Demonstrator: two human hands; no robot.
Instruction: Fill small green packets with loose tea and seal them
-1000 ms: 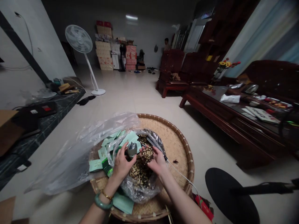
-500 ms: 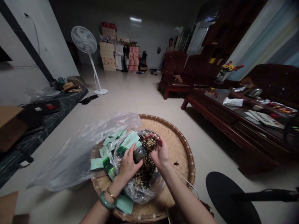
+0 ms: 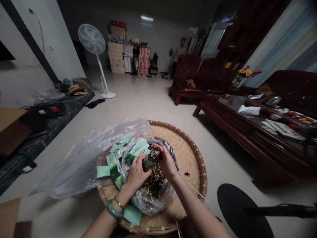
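My left hand (image 3: 137, 172) is closed around a small green packet (image 3: 148, 162), its mouth facing my other hand. In my right hand (image 3: 168, 164) lies a handful of dried dark-and-pale bits (image 3: 155, 152), held right against the packet's opening. Below both hands, more of the loose mix (image 3: 155, 181) fills a clear plastic bag (image 3: 148, 205). Several light green packets (image 3: 111, 160) lie to the left of the bag, and another packet (image 3: 132, 215) lies near the front. All of it rests on a round woven bamboo tray (image 3: 189, 145).
A large clear plastic sheet (image 3: 71, 177) hangs over the tray's left edge. A white cable (image 3: 195, 190) crosses the tray's right side. A black round stand base (image 3: 239, 210) is at right, a wooden table (image 3: 230, 129) beyond. A person (image 3: 180, 51) stands at the back near a white fan (image 3: 92, 41).
My right hand went from the mix over to the packet and tilted its handful toward the opening. The packet turned toward it. The person at the back has come further into view.
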